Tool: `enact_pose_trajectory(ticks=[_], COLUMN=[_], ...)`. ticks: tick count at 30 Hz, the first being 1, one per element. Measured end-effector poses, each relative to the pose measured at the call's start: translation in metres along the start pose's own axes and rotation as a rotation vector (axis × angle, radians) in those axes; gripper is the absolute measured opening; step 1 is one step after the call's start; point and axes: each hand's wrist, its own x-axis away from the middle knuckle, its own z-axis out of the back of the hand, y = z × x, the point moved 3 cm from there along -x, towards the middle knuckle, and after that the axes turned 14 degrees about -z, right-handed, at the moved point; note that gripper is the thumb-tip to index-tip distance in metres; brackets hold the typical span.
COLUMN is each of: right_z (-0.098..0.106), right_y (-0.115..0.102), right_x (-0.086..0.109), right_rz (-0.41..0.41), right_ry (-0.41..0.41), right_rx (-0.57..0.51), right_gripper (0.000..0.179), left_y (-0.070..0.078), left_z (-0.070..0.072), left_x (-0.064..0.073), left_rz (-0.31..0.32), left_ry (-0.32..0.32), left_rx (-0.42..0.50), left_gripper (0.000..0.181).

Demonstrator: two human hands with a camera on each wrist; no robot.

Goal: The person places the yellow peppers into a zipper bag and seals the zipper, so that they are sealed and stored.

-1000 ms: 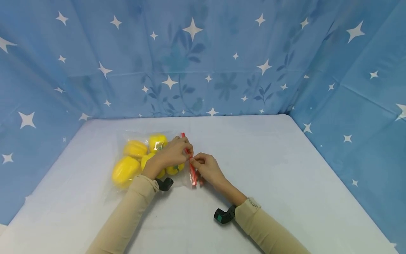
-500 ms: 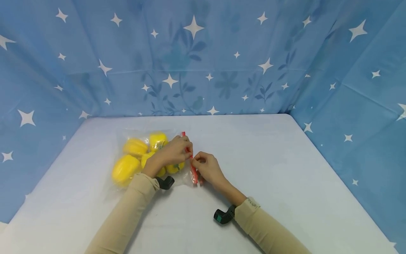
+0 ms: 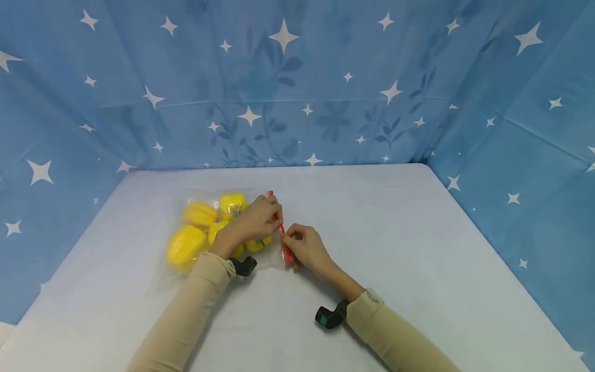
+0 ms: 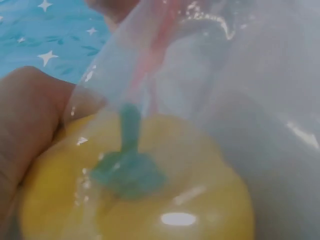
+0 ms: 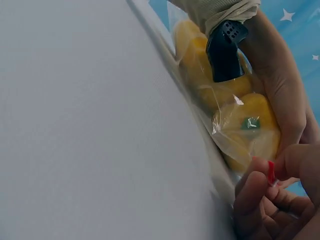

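A clear zip bag [image 3: 270,260] holding several yellow bell peppers [image 3: 187,247] lies left of the table's middle, its red zip strip [image 3: 286,255] on the right side. My left hand [image 3: 257,219] reaches over the bag and grips the strip's upper part. Just below it, my right hand [image 3: 308,249] pinches the strip between thumb and finger. The right wrist view shows a bit of the red strip [image 5: 271,172] between those fingertips. In the left wrist view, a pepper with a green stem [image 4: 129,172] fills the foreground behind the plastic; the left fingertips are mostly hidden.
A white table [image 3: 395,237] lies beneath everything, with blue star-patterned curtains [image 3: 325,82] along its back and sides. Black wrist cameras [image 3: 331,316] hang below both sleeves.
The right hand has slid slightly along the red strip, towards the lower right. The left hand keeps its hold, and the peppers stay in place; the head view has shifted a little.
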Motion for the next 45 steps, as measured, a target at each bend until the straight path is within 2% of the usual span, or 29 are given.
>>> enact_pose_trajectory(ticks=[6, 11, 16, 21, 26, 35, 42, 45], right_z=[-0.004, 0.003, 0.014, 0.022, 0.024, 0.028, 0.026, 0.027], right_y=[0.002, 0.003, 0.0, -0.002, 0.0, 0.003, 0.006, 0.005], right_x=[0.003, 0.001, 0.001, -0.001, -0.001, -0.005, -0.005, -0.005], right_rz=[-0.065, -0.131, -0.169, -0.193, -0.238, -0.269, -0.266, -0.256], right_ry=[-0.098, -0.194, -0.332, -0.433, -0.527, -0.576, -0.61, -0.621], right_rx=[-0.018, -0.035, 0.011, 0.073, 0.097, 0.119, 0.131, 0.148], right_gripper=[0.018, 0.015, 0.016, 0.017, 0.019, 0.02, 0.022, 0.023], left_y=[-0.006, -0.007, -0.006, -0.007, -0.007, -0.011, -0.013, -0.013], left_z=[-0.001, -0.004, -0.003, -0.002, -0.001, -0.004, -0.008, -0.008], left_x=[0.003, 0.003, 0.003, 0.003, 0.005, 0.0, -0.001, 0.0], left_rz=[0.023, 0.027, 0.03, 0.018, 0.034, 0.024, 0.035, 0.041], left_ry=[-0.007, -0.006, -0.002, 0.011, 0.007, 0.033, 0.043, 0.042], left_rx=[0.02, 0.051, 0.043, 0.036, 0.054, 0.077, 0.101, 0.116], left_gripper=[0.01, 0.01, 0.01, 0.01, 0.01, 0.01, 0.003, 0.009])
